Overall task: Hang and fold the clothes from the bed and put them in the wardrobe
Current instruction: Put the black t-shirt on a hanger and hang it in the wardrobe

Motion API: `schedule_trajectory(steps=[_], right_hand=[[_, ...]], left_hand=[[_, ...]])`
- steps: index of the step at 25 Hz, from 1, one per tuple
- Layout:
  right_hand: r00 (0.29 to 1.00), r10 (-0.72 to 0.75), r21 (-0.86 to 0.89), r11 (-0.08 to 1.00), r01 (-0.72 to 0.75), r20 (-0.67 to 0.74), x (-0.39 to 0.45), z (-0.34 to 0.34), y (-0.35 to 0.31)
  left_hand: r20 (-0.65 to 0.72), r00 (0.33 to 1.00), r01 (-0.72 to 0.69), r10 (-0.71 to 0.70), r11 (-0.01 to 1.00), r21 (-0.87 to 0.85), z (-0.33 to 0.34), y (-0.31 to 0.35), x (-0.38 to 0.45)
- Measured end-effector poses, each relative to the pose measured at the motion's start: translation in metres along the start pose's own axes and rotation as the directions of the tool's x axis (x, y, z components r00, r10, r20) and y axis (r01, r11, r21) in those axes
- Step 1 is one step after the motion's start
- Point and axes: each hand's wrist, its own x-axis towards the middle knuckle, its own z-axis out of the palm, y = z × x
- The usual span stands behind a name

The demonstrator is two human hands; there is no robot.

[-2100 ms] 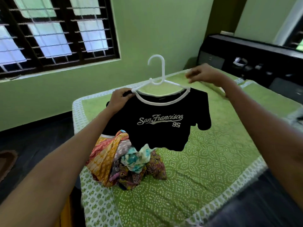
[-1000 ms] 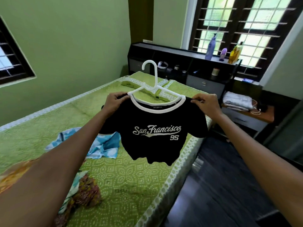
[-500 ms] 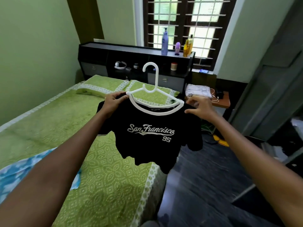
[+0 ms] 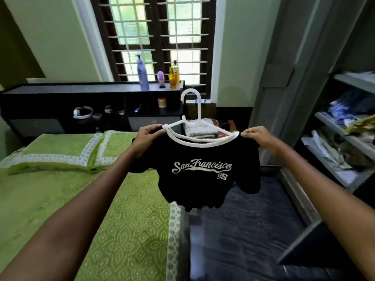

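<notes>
The fingers [image 4: 151, 129] of the left hand [image 4: 147, 136] pinch one shoulder of the black T-shirt [image 4: 199, 173] against the end of the white plastic hanger [image 4: 197, 139]; the right hand [image 4: 258, 135] grasps the other shoulder the same way. The shirt hangs in the air between the bed [image 4: 85, 199] and the open wardrobe [image 4: 345, 128], over the bed's edge and the dark floor [image 4: 243, 230].

The shirt looks light and limp, so it will likely sag and could slide off the smooth hanger if tilted; the stiff hanger is probably the surer place to hold, at its hook or its shoulder ends.

Counted: one shirt, one hanger, two hands. Behind, three bottles [image 4: 143, 75] stand on the dark headboard shelf [image 4: 91, 89]. The wardrobe shows several shelves of loosely piled cloth.
</notes>
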Motion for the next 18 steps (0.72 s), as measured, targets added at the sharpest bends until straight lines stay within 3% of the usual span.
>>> schedule_trajectory(steps=[3, 6, 10, 14, 18], right_hand=[[0.994, 0.016, -0.084, 0.996, -0.025, -0.112, 0.017, -0.015, 0.015], [0.977, 0.040, -0.055, 0.997, -0.053, -0.208, 0.018, -0.029, 0.036], [0.970, 0.049, -0.066, 0.996, -0.066, -0.239, 0.020, -0.055, 0.062], [0.921, -0.013, -0.136, 0.990, -0.043, -0.388, 0.035, -0.092, 0.084], [0.857, 0.006, -0.223, 0.964, -0.141, -0.515, 0.052, -0.150, 0.108]], left_hand=[[0.075, 0.997, -0.017, 0.020, 0.999, -0.042, 0.035, -0.009, 0.050], [0.125, 0.992, -0.006, 0.017, 0.997, -0.082, 0.068, -0.022, 0.089], [0.219, 0.972, -0.070, 0.085, 0.995, -0.073, 0.126, -0.016, 0.147], [0.294, 0.940, -0.161, 0.175, 0.984, -0.069, 0.189, -0.003, 0.209], [0.381, 0.889, -0.222, 0.253, 0.967, -0.125, 0.260, 0.015, 0.269]])
